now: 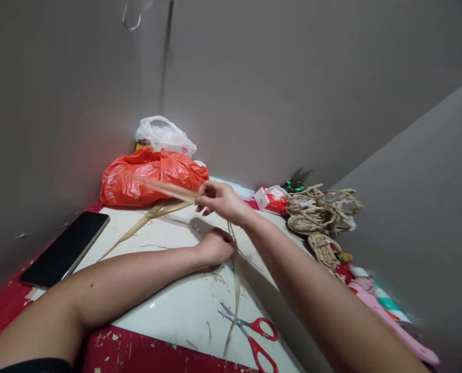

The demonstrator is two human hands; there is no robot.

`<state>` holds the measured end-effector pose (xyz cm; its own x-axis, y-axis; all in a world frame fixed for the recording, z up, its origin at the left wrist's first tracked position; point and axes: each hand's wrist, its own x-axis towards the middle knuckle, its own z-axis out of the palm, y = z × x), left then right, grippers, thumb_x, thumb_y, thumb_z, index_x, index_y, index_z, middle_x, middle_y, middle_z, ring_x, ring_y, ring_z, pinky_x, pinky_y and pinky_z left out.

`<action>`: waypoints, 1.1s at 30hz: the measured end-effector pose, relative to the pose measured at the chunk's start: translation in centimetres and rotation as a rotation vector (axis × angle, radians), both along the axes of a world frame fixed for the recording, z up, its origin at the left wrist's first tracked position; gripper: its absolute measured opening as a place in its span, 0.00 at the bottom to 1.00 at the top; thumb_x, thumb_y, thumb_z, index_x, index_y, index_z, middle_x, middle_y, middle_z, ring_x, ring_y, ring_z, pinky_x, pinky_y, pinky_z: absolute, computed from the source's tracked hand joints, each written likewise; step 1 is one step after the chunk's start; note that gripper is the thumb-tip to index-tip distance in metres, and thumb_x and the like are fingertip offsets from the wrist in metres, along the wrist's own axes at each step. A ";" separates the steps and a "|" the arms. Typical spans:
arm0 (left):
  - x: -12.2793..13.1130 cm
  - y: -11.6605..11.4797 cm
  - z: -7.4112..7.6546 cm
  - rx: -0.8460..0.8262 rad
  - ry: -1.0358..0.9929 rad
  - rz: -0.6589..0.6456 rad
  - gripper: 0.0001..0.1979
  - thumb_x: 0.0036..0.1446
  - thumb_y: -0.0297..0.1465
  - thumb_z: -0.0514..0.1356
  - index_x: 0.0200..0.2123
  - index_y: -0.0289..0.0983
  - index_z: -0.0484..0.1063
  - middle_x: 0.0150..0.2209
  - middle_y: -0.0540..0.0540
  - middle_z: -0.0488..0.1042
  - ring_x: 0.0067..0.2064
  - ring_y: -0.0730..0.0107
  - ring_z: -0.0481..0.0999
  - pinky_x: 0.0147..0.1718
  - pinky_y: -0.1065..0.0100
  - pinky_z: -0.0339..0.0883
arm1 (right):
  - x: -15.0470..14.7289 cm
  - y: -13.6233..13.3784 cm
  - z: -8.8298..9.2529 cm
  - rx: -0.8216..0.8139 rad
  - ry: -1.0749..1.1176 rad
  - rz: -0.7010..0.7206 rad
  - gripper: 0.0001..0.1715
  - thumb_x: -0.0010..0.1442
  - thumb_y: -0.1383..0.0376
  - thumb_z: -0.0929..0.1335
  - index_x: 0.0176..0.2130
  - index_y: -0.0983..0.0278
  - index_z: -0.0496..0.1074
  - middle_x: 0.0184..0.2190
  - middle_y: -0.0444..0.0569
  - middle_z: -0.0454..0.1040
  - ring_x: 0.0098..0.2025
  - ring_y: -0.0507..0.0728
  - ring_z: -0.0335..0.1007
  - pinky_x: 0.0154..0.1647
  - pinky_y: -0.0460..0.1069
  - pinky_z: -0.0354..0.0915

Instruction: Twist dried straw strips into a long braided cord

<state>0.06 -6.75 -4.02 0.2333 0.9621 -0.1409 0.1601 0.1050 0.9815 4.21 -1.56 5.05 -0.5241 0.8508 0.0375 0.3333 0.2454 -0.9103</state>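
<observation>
A person's right hand [220, 201] pinches a pale strip [176, 191] above a white board [176, 305]; apart and lower, the left hand [215, 247] curls beside a twisted cord [231, 231], its grip hidden.

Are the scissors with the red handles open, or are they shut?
The scissors are slightly open: their blade tips stand apart, and the red handles are spread.

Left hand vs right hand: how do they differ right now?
The right hand pinches a blurred tan strip; the left hand's grip is mostly hidden. The right hand appears raised; the left hand is low at the white board. The right hand points left, the left hand right. Both are bare.
</observation>
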 end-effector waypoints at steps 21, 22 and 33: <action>-0.1 -0.4 0.4 -0.011 -0.094 -0.012 0.11 0.48 0.34 0.57 0.20 0.33 0.65 0.17 0.52 0.67 0.19 0.77 0.64 0.20 0.74 0.57 | 7.8 -8.8 -5.0 -0.160 0.096 -0.318 0.14 0.43 0.68 0.68 0.29 0.62 0.57 0.15 0.34 0.60 0.17 0.46 0.56 0.18 0.43 0.55; -0.1 -0.5 0.4 -0.011 -0.101 -0.010 0.11 0.48 0.34 0.56 0.20 0.33 0.65 0.17 0.51 0.67 0.19 0.77 0.65 0.20 0.74 0.58 | 7.6 -9.0 -5.1 -0.155 0.117 -0.327 0.14 0.43 0.68 0.68 0.28 0.62 0.57 0.16 0.34 0.61 0.17 0.46 0.56 0.19 0.43 0.56; 0.1 -0.5 0.1 0.001 -0.021 -0.052 0.08 0.53 0.28 0.51 0.23 0.36 0.62 0.12 0.53 0.66 0.15 0.72 0.68 0.15 0.75 0.56 | 7.8 -10.1 -4.8 -0.291 0.253 -0.336 0.14 0.45 0.67 0.68 0.33 0.63 0.60 0.16 0.37 0.67 0.19 0.49 0.63 0.22 0.44 0.59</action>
